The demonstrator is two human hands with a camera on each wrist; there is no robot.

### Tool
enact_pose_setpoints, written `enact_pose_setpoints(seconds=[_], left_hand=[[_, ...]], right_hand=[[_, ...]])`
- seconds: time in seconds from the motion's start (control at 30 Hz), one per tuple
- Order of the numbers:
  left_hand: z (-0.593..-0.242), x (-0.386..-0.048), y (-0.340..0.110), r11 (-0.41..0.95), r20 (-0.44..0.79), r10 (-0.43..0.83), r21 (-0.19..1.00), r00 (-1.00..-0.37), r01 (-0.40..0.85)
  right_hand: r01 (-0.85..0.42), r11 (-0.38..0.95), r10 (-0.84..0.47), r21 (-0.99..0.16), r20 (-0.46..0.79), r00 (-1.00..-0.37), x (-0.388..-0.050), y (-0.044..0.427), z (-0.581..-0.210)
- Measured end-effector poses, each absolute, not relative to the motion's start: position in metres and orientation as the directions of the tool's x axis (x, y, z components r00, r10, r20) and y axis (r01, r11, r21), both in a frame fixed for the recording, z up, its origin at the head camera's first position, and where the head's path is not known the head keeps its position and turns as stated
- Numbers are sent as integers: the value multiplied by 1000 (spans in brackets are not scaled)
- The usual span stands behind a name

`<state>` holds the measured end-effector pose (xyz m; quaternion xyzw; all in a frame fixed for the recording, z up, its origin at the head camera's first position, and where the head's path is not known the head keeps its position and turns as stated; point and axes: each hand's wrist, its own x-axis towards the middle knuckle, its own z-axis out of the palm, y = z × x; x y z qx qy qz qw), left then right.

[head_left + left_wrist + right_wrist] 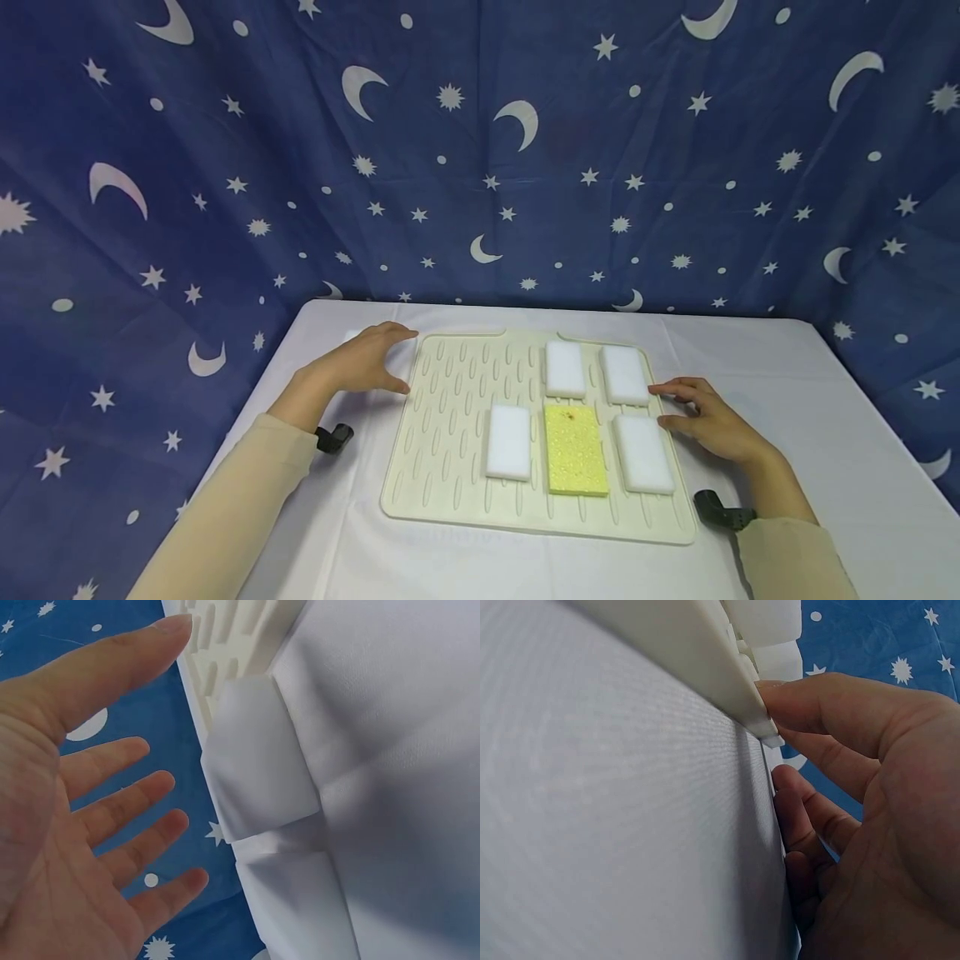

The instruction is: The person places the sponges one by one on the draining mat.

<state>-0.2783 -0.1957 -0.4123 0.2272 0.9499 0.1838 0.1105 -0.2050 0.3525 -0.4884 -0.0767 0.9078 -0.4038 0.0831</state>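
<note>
A cream ridged mat [450, 450] lies on the table. On its right half are several white sponges [510, 442] and a yellow sponge [576, 450] with a small brown spot. My left hand [367, 358] hovers at the mat's upper left edge, thumb and fingers spread, holding nothing. In the left wrist view, white blocks [262, 757] stand beyond the fingers near the mat; the hand mostly hides them from the head camera. At the right edge, my right hand [708, 417] touches the mat's rim with its thumb [810, 705], its fingers loosely bent.
A white cloth [787, 375] covers the table. Behind and beside it hangs a blue curtain [480, 150] with moons and stars. Each wrist wears a small black camera [333, 437].
</note>
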Motion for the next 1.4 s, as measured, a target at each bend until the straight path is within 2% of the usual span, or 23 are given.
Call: enact_pose_setpoints(seconds=[0.67,1.4], left_hand=[[-423,-293,-200,868,-220,419,381,-881,318],[-436,-306,-207,873,-214,399,385,-891,299]], right_hand=[[-69,671,-201,-738,-91,-975,-208,354,-492],[-60,688,-189,-724,-99,-977,-206,352,-488]])
